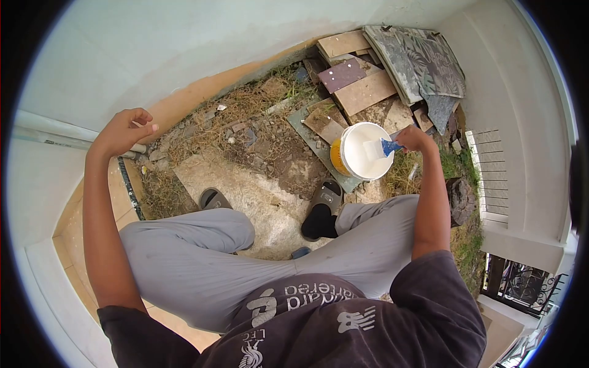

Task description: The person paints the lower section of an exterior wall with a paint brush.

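Note:
My right hand (415,140) is closed round the handle of a blue paintbrush (390,146). The brush's white-coated bristles are over the open mouth of a white bucket (367,173) with a yellow label, and white paint shows inside. The bucket stands on the ground, at the edge of a greenish slab. Raised at the left, near the wall, my left hand (126,132) has its fingers loosely curved and apart, with nothing in it.
Tiles (366,93) and a patterned board (423,61) lean in a pile behind the bucket. Pale walls (153,49) rise behind and at both sides. Pipes (55,135) run at the left. A stump (460,201) and a metal gate (521,283) are at the right.

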Action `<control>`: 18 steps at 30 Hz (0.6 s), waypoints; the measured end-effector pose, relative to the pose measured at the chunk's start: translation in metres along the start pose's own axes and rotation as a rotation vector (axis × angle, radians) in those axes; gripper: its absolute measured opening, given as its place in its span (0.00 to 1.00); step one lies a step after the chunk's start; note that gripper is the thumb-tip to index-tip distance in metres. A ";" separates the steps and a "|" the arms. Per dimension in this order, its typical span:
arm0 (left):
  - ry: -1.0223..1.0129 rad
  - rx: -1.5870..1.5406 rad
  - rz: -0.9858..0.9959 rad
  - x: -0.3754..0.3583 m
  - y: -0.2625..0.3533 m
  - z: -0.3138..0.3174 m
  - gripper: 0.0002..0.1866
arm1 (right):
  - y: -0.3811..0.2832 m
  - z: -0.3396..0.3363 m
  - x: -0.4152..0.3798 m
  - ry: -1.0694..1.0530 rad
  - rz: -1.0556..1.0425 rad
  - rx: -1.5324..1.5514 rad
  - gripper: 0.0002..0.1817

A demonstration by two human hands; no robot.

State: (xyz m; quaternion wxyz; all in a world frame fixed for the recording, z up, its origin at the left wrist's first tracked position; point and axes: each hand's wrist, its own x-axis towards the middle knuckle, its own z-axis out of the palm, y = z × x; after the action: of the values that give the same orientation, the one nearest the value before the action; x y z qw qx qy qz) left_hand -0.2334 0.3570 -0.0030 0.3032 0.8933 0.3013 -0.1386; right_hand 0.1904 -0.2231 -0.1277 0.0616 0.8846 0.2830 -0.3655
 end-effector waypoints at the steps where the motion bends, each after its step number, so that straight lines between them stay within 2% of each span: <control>1: -0.004 0.000 -0.002 0.000 0.001 0.000 0.27 | -0.003 -0.003 -0.007 0.009 -0.006 0.032 0.14; 3: -0.003 -0.003 -0.008 0.000 0.004 0.000 0.26 | -0.011 -0.008 -0.021 0.028 -0.018 0.097 0.16; 9: 0.002 -0.007 -0.027 -0.002 0.009 0.001 0.24 | 0.000 -0.014 -0.032 0.037 0.144 0.276 0.19; 18: 0.003 -0.006 -0.008 0.002 0.001 -0.001 0.27 | 0.032 -0.010 -0.031 -0.020 0.161 0.323 0.19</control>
State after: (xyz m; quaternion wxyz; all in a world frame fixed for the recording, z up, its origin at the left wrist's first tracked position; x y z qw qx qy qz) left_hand -0.2315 0.3578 -0.0026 0.3049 0.8914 0.3057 -0.1376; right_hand 0.1961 -0.2603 -0.1024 -0.0495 0.8992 0.1482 -0.4088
